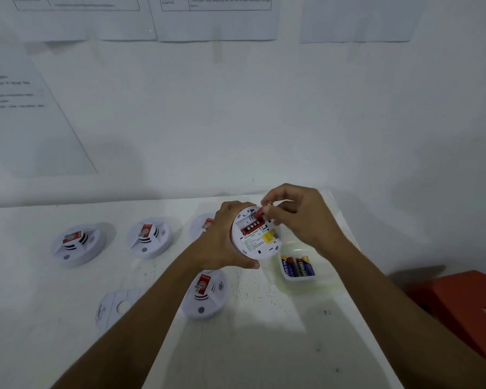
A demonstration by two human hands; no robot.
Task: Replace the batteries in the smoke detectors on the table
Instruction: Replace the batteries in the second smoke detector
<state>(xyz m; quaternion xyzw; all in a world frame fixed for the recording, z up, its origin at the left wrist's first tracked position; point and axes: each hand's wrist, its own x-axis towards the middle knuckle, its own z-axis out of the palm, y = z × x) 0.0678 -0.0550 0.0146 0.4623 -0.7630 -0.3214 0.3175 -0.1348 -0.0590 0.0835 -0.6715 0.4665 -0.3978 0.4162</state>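
Observation:
My left hand (222,240) grips a round white smoke detector (260,244), held above the table with its back facing me. In its open compartment lies a red and black battery (251,227). My right hand (295,217) pinches the top end of a red battery (260,211) at the compartment's upper edge. Several white smoke detectors sit face up on the white table (264,346): one at the far left (77,245), one beside it (149,237), one partly hidden behind my left hand (202,224), one under my left forearm (205,294).
A clear plastic tub (300,272) with several batteries stands at the table's right edge. A loose white back cover (115,307) lies at the lower left. An orange stool (466,310) stands off the table's right side. A white wall with paper sheets rises right behind the table.

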